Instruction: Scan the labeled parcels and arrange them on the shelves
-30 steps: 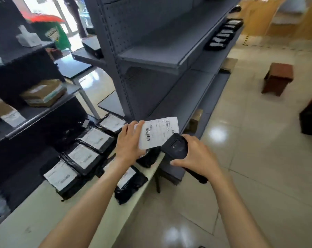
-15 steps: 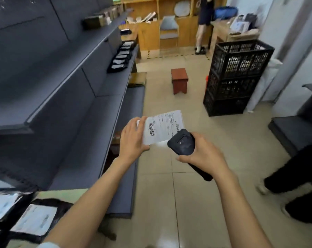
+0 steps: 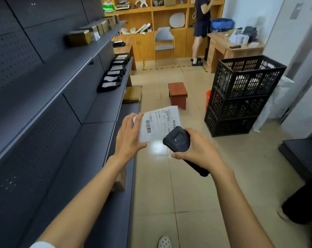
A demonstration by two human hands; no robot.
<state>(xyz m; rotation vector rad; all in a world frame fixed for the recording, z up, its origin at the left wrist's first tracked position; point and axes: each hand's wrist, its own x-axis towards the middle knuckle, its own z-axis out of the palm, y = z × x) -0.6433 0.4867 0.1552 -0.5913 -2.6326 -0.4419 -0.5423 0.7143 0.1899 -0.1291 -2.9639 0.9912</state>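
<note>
**Label facing up, scanner closing in from the right**

The labeled parcel (image 3: 159, 123) is being held out at mid-height over the aisle floor, just off the edge of the grey shelves (image 3: 105, 111). Its white label is facing up toward the camera, and its long axis is running from lower left to upper right, with one barcode sitting near the left end and a smaller one near the right edge. The left hand (image 3: 129, 135) is pinching the parcel's left end, thumb on the label face and fingers curled behind. The right hand (image 3: 196, 151) is wrapping round the handheld scanner (image 3: 177, 140), whose head is lying just right of and below the label, overlapping its lower right corner, with its body trailing back down toward the wrist. The scanner's head seems to be pointing up and left across the label, so the reading is probably turning on swinging it toward a barcode. Farther down the shelves, a row of black parcels (image 3: 114, 76) is lying side by side; a stack of black crates (image 3: 241, 97) is standing right of the aisle.
</note>
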